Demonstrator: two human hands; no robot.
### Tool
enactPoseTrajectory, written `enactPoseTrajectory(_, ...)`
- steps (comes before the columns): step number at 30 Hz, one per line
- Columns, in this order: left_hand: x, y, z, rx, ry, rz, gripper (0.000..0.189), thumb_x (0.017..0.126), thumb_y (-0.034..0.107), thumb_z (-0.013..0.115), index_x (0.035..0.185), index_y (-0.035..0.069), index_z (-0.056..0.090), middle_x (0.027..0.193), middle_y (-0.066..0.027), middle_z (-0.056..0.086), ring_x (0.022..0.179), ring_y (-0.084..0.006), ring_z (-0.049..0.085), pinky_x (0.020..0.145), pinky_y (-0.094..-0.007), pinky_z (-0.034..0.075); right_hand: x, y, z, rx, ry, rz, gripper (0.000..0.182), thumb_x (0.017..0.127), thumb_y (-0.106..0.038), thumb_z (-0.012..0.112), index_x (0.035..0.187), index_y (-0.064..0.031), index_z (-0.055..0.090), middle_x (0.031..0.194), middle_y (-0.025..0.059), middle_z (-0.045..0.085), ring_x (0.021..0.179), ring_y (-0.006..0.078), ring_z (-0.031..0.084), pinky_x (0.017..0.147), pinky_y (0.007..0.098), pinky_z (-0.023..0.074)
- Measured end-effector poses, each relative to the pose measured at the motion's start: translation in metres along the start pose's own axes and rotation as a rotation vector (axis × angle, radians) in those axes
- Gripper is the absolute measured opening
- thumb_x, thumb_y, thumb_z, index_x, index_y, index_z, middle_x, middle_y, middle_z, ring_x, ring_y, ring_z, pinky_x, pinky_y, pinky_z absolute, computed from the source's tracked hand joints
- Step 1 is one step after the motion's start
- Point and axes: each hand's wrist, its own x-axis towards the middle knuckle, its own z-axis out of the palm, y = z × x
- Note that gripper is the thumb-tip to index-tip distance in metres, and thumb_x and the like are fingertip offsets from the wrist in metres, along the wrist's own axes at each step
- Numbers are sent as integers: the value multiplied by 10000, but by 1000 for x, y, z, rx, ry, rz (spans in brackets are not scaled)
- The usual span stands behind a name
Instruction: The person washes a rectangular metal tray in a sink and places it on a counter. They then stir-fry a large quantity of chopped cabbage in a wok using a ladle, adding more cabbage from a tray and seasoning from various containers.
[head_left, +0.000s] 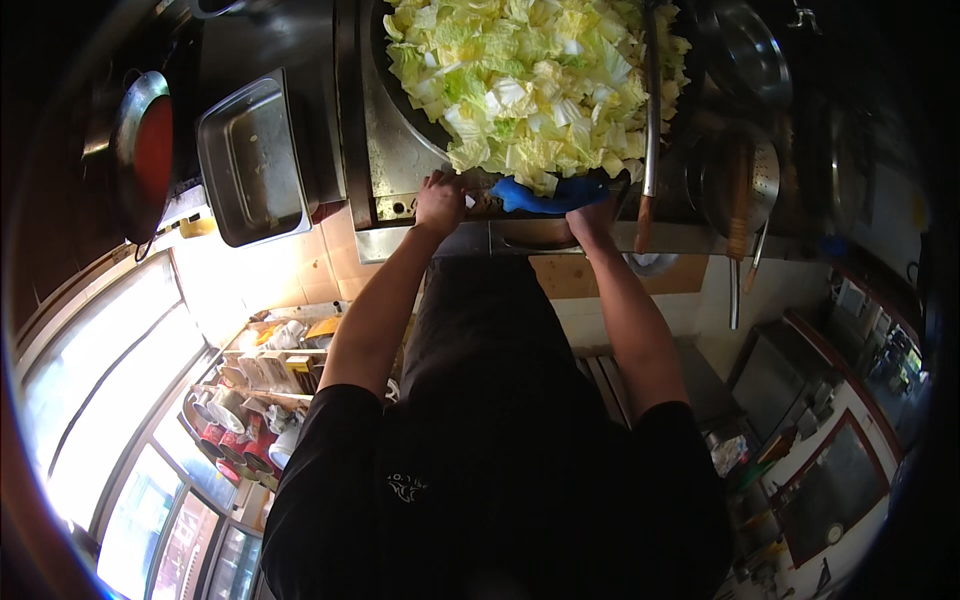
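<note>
Chopped napa cabbage (540, 90) is heaped high in a large dark wok (411, 109) set into the steel stove top. My left hand (441, 202) rests at the front edge of the stove, just below the wok's rim, with its fingers bent. A small white scrap of cabbage (470, 201) lies beside it. My right hand (594, 220) is at the right end of a blue cloth (551, 196) by the wok's front rim; its fingers are mostly hidden. A long-handled wok tool (652, 112) with a wooden grip lies across the right side; its head is out of view.
On the left are a rectangular steel pan (251, 161) and a round metal bowl (154, 135) with red contents. To the right lie a perforated strainer (763, 169) with a wooden handle and a metal bowl (750, 56). Shelves with tubs (255, 442) stand behind on the left.
</note>
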Motion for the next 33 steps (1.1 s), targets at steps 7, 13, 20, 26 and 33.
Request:
enactPoseTrajectory(7,-16,3,-46,-287,134,-388,183,691,227,642,797,78,628,757,-115,631,698,-268,606,641,-358,472,-8,34,34,42,-67,148,133,659,-93,568,773,-39,612,817,162,617,746,355,584,678,426,473)
enactPoseTrajectory(13,-11,52,-144,-1028,612,-483,78,720,-4,637,781,-19,590,726,-49,604,678,-108,552,661,-229,456,-11,-4,-38,-30,-133,304,169,720,-96,531,861,-34,599,866,187,601,799,345,580,686,429,466)
enactPoseTrajectory(20,37,118,-193,-656,435,-86,443,777,177,653,1147,0,485,1116,-104,535,1002,-170,504,786,-267,427,0,-7,-40,61,-190,246,86,575,-119,635,633,-56,641,687,151,614,690,314,609,619,400,487)
enactPoseTrajectory(26,2,119,-183,-625,562,-102,349,822,109,566,1136,-19,484,1093,-112,546,954,-147,517,802,-255,417,-13,2,-16,467,218,314,146,760,-124,503,867,-33,543,745,176,564,720,353,557,620,431,434)
enactPoseTrajectory(33,-86,97,-136,-519,392,-275,292,804,100,551,1074,-11,528,1033,-103,573,929,-168,534,814,-269,415,-33,37,-54,722,602,377,113,755,-99,600,824,-52,524,712,114,566,616,271,564,557,360,435)
